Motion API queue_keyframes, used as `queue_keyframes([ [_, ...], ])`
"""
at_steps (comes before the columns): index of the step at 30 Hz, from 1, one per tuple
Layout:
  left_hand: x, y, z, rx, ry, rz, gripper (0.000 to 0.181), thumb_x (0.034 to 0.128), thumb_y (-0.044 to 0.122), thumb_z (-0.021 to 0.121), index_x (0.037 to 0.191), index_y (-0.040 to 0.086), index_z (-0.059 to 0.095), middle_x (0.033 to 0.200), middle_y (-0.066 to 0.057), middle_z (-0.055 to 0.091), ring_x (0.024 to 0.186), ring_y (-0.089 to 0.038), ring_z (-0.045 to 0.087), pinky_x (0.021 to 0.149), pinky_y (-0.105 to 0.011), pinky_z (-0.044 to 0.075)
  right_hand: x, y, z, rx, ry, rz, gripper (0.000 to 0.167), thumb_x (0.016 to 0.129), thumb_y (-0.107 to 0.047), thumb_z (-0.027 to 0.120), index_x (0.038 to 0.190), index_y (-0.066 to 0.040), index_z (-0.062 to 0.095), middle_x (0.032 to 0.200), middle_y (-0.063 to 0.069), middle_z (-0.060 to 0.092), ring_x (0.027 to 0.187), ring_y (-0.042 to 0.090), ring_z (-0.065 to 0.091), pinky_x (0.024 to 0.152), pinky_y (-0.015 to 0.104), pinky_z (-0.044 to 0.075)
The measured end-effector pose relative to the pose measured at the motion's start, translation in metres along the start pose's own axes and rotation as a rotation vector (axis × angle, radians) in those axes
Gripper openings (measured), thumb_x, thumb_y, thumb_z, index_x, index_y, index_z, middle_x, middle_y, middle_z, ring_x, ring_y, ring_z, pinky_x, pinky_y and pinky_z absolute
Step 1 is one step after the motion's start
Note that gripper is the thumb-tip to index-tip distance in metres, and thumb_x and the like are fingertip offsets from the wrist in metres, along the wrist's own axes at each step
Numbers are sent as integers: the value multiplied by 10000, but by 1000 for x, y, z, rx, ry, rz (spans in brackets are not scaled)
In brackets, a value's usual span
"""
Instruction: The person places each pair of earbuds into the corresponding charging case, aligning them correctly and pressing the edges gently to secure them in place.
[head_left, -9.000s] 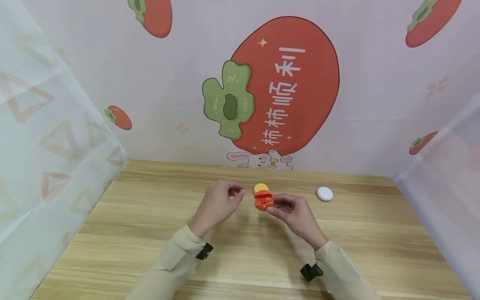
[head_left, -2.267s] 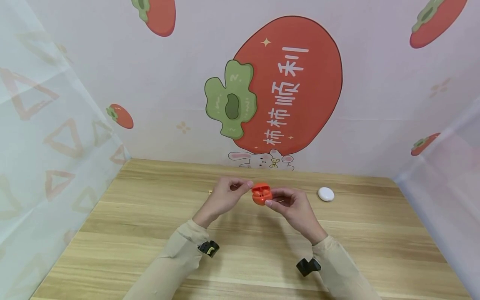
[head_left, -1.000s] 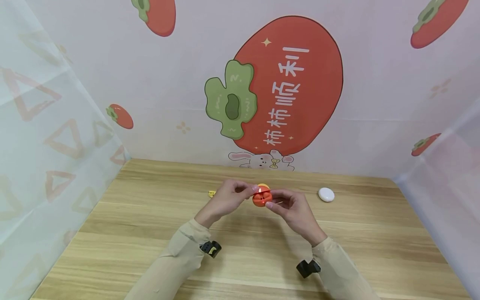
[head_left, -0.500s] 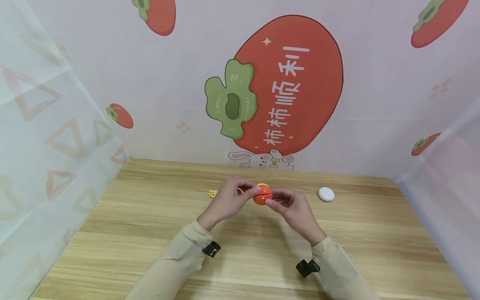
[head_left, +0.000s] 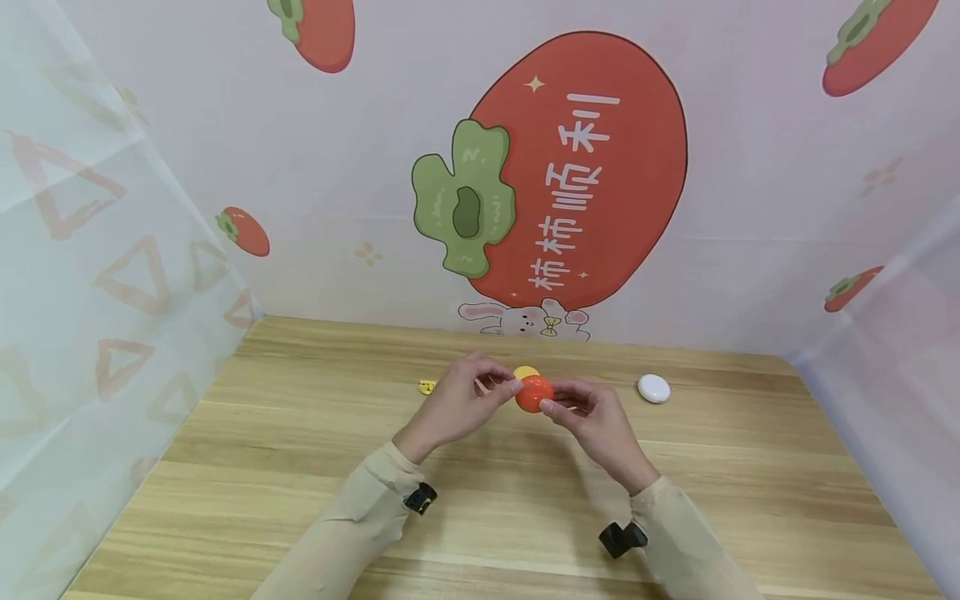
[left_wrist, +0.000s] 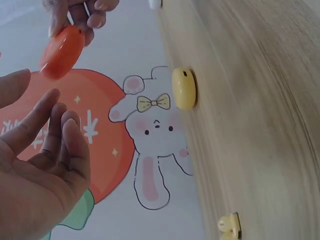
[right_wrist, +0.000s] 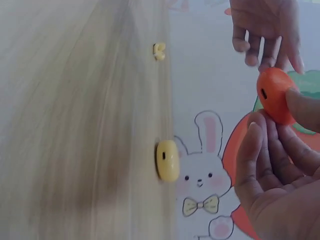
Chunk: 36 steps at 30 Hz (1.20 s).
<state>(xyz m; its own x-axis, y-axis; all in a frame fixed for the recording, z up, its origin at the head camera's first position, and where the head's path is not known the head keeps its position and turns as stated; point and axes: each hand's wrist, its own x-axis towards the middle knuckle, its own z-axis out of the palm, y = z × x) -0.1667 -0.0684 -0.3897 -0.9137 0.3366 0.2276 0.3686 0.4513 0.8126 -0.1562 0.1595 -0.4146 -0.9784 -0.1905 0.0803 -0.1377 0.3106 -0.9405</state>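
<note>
An orange earbud case (head_left: 535, 395), its lid down, is pinched between the thumb and fingers of my right hand (head_left: 600, 429) above the table. A small dark slot shows on the side of the orange case (right_wrist: 277, 96) in the right wrist view. My left hand (head_left: 459, 408) hovers just left of it with loosely bent fingers. A narrow gap separates that hand (left_wrist: 45, 165) from the case in the left wrist view, so it holds nothing. Behind the orange case stands a rounded yellow earbud case (left_wrist: 183, 89), partly hidden in the head view.
Small yellow earbuds (right_wrist: 159, 51) lie on the wooden table (head_left: 360, 533) left of the yellow case, partly covered by my left hand in the head view. A white rounded case (head_left: 653, 388) sits to the right. A printed backdrop (head_left: 360, 167) rises behind the table.
Since about a second ago, the orange case's lid has swung shut under my left fingers. The left hand has then let go, and the case has tilted and shifted slightly right.
</note>
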Motion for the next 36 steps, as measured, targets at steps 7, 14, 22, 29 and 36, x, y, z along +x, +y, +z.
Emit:
queue_keyframes([
  [7, -3, -18, -7, 64, 66, -29, 112, 945, 175, 736, 1014, 89, 756, 975, 17, 664, 884, -128, 612, 714, -269, 539, 0, 15, -16, -70, 56, 98, 352, 926, -176, 768, 1215, 13, 699, 1081, 122, 707, 973, 242, 650, 787, 248, 571],
  [14, -7, -32, -17, 90, 115, -52, 115, 939, 149, 736, 1019, 68, 749, 980, -9, 676, 875, -150, 631, 729, -296, 542, 3, 30, -37, -114, 108, 192, 391, 953, -191, 732, 1252, 51, 664, 1117, 161, 705, 965, 218, 648, 778, 260, 567],
  [22, -11, -48, -26, 113, 143, -74, 128, 936, 130, 735, 1025, 39, 745, 951, -27, 694, 846, -169, 635, 751, -331, 536, 11, 46, -56, -143, 167, 313, 418, 971, -199, 707, 1269, 87, 640, 1028, 167, 712, 817, 185, 667, 683, 253, 568],
  [29, -13, -58, -33, 116, 149, -86, 140, 929, 124, 737, 1030, 28, 742, 936, -39, 699, 839, -177, 633, 757, -335, 535, 18, 58, -62, -137, 199, 376, 402, 979, -160, 686, 1265, 116, 625, 949, 155, 724, 735, 124, 668, 639, 225, 568],
  [36, -17, -62, -40, 116, 152, -118, 146, 933, 137, 731, 1031, 30, 745, 930, -33, 699, 838, -196, 636, 752, -346, 531, 27, 63, -63, -119, 216, 409, 409, 981, -142, 669, 1250, 159, 606, 932, 149, 703, 701, 100, 663, 636, 234, 581],
])
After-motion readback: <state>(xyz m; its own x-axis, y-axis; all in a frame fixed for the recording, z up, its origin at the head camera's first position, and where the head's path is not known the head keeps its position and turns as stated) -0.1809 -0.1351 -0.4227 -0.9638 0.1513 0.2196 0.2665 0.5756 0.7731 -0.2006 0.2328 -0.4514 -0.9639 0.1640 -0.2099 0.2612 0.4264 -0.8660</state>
